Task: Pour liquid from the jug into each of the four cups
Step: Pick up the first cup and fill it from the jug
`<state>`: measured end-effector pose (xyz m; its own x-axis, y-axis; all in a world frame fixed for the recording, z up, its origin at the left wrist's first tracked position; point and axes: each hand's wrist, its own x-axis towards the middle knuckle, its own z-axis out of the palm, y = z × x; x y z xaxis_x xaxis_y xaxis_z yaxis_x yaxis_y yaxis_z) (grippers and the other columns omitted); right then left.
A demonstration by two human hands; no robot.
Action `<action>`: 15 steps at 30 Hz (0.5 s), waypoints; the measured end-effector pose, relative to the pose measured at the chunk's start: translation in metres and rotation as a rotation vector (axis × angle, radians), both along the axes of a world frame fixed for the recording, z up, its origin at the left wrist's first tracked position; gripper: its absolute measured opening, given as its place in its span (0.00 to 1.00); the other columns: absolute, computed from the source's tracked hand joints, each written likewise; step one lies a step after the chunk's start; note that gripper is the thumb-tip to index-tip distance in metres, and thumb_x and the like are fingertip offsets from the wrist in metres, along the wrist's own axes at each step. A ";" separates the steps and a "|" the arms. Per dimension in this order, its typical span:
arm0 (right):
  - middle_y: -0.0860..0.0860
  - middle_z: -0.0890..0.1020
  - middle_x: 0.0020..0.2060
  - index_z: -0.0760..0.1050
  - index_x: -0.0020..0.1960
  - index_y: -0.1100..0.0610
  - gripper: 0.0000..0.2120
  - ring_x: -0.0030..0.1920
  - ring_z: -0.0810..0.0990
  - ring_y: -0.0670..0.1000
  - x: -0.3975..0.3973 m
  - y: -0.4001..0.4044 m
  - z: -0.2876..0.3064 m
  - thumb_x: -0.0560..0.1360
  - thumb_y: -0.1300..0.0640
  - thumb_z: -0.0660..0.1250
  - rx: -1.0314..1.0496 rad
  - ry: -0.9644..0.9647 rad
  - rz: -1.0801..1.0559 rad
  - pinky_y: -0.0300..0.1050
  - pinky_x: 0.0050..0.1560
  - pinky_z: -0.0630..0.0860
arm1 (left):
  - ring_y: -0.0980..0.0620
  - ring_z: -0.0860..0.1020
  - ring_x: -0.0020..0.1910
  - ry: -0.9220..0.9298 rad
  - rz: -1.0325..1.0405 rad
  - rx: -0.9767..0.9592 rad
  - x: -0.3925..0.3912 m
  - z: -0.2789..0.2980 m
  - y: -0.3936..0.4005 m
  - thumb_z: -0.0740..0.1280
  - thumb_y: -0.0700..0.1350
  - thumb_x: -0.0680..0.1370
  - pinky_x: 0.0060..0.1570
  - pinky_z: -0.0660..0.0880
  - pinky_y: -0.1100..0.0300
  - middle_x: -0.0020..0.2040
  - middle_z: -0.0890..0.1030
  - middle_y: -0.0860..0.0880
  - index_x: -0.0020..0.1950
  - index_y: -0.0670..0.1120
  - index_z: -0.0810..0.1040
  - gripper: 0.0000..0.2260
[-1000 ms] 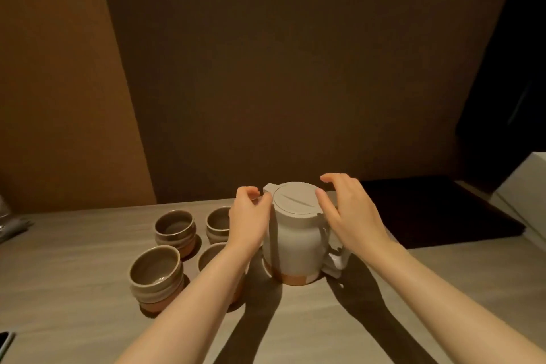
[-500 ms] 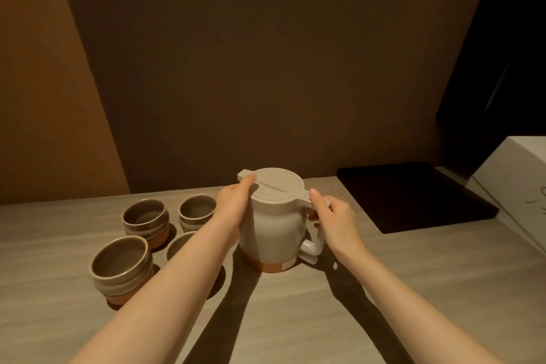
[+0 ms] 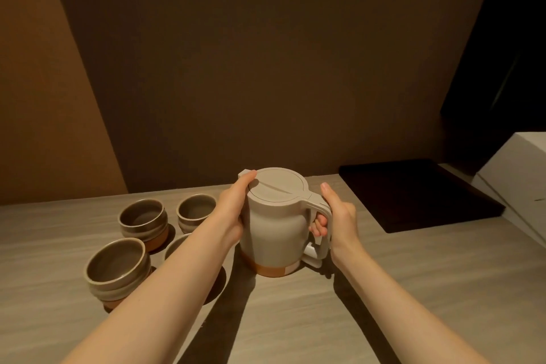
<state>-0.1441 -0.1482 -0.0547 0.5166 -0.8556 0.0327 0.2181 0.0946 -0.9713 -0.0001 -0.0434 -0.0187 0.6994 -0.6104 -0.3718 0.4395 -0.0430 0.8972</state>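
Cream jug with orange base; grey-brown cups; black mat

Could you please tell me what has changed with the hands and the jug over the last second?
The right hand dropped from the lid to grip the jug by its handle; the left hand settled against the jug's side. The jug and cups stayed standing on the table.

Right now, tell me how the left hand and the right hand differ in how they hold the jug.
The left hand rests against the body of the jug on the spout side, thumb reaching up to the lid; the right hand has its fingers curled through the handle. The left forearm crosses over one of the cups, hiding most of it; the right forearm covers only bare table. Both touch the jug, which stands upright on the table.
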 end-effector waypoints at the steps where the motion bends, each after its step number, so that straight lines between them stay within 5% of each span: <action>1: 0.53 0.67 0.19 0.72 0.27 0.61 0.25 0.19 0.66 0.50 -0.001 0.001 0.001 0.79 0.51 0.65 0.002 0.001 -0.020 0.41 0.22 0.65 | 0.50 0.78 0.51 -0.005 0.005 0.002 -0.002 0.001 0.001 0.69 0.56 0.74 0.43 0.73 0.57 0.51 0.82 0.50 0.60 0.49 0.78 0.18; 5: 0.50 0.67 0.19 0.71 0.27 0.59 0.23 0.19 0.65 0.47 -0.007 0.010 0.015 0.79 0.52 0.66 -0.004 -0.011 -0.069 0.39 0.22 0.63 | 0.54 0.74 0.47 -0.046 0.000 -0.013 -0.010 0.011 0.009 0.68 0.56 0.75 0.48 0.68 0.57 0.54 0.79 0.53 0.65 0.49 0.75 0.21; 9: 0.49 0.67 0.18 0.71 0.29 0.60 0.22 0.20 0.65 0.46 -0.017 0.019 0.038 0.79 0.49 0.65 -0.021 -0.031 -0.118 0.41 0.24 0.63 | 0.46 0.67 0.69 -0.201 -0.023 0.022 -0.011 0.024 0.022 0.68 0.62 0.72 0.65 0.62 0.51 0.70 0.71 0.51 0.71 0.48 0.70 0.32; 13: 0.49 0.66 0.20 0.69 0.28 0.57 0.22 0.21 0.63 0.47 -0.028 0.034 0.063 0.77 0.46 0.65 0.023 -0.058 -0.105 0.42 0.26 0.62 | 0.45 0.68 0.70 -0.414 -0.073 0.083 -0.013 0.044 0.050 0.65 0.74 0.60 0.70 0.61 0.42 0.71 0.71 0.50 0.72 0.50 0.69 0.47; 15: 0.50 0.65 0.20 0.68 0.26 0.55 0.23 0.21 0.62 0.48 -0.034 0.043 0.074 0.77 0.47 0.66 0.048 -0.086 -0.097 0.43 0.26 0.61 | 0.46 0.68 0.69 -0.505 -0.109 0.085 -0.016 0.051 0.065 0.62 0.75 0.63 0.70 0.61 0.42 0.71 0.71 0.51 0.72 0.51 0.70 0.44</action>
